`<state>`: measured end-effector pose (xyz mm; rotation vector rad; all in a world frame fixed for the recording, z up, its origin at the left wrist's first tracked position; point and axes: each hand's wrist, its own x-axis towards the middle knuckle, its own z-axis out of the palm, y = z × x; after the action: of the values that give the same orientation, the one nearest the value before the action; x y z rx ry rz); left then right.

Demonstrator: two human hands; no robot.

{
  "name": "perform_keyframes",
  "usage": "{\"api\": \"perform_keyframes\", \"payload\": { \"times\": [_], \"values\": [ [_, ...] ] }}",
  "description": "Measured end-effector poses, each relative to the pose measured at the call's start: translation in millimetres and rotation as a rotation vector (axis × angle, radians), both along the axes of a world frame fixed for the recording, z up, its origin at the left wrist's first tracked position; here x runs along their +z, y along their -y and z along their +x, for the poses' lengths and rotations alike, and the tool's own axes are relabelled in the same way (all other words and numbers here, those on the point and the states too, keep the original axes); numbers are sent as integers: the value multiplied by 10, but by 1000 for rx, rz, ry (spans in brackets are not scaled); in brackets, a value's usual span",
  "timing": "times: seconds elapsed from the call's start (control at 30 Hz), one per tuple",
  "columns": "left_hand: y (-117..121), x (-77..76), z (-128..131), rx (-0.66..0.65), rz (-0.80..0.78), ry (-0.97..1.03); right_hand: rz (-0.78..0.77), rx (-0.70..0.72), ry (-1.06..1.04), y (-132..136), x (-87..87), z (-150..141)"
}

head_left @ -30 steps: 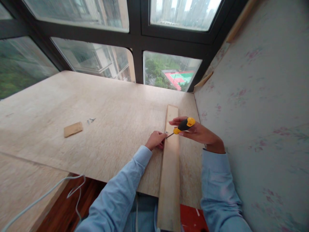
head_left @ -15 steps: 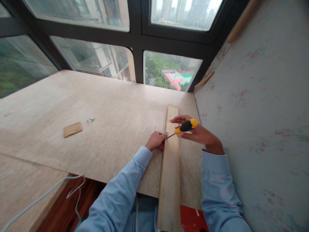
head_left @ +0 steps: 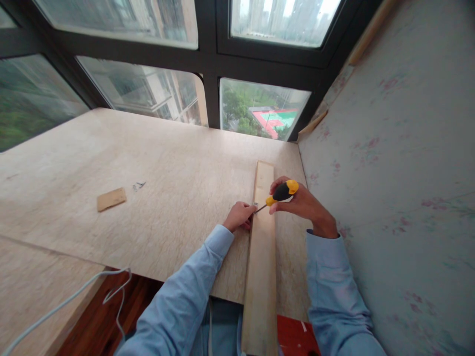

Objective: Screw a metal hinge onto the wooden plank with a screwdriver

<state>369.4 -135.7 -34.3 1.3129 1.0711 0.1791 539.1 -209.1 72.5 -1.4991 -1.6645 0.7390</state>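
A long pale wooden board [head_left: 264, 257] runs away from me, its near end sticking out past the edge of the surface. My left hand [head_left: 239, 216] is closed at the board's left edge, thumb and fingers pinching by a small metal piece [head_left: 256, 203] whose exact kind is too small to tell. My right hand [head_left: 302, 202] grips a yellow-and-black screwdriver [head_left: 283, 192] above the board. The screwdriver slants down to the left, with its tip at my left fingertips. What the tip touches is partly hidden.
On the marble-patterned surface [head_left: 166, 173] to the left lie a small brown wooden piece [head_left: 112, 199] and several small metal bits [head_left: 138, 186]. A white cable [head_left: 70, 301] trails at the lower left. Windows [head_left: 265, 109] close off the back, a papered wall [head_left: 401, 188] the right.
My right fingers, spread half a second ago, have closed around the screwdriver handle. The handle has shifted slightly left and up. My left hand and the board stay in place.
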Motion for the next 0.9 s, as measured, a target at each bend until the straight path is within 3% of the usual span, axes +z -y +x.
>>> {"api": "perform_keyframes", "payload": {
  "times": [0.2,0.3,0.43,0.53,0.77,0.9],
  "values": [
    [-13,-35,6,2,-4,-2,-130,273,-170,96,57,105],
    [-11,-39,8,5,-9,1,-137,216,-139,78,65,96],
    [2,-16,1,11,-13,10,-12,29,2,-4,0,35],
    [10,-2,-3,11,-13,24,31,-25,50,-39,-54,20],
    [-5,-36,10,14,-10,9,-51,235,-236,83,-5,118],
    [-7,-38,12,21,-9,8,-98,209,-225,93,39,97]
  ]
}}
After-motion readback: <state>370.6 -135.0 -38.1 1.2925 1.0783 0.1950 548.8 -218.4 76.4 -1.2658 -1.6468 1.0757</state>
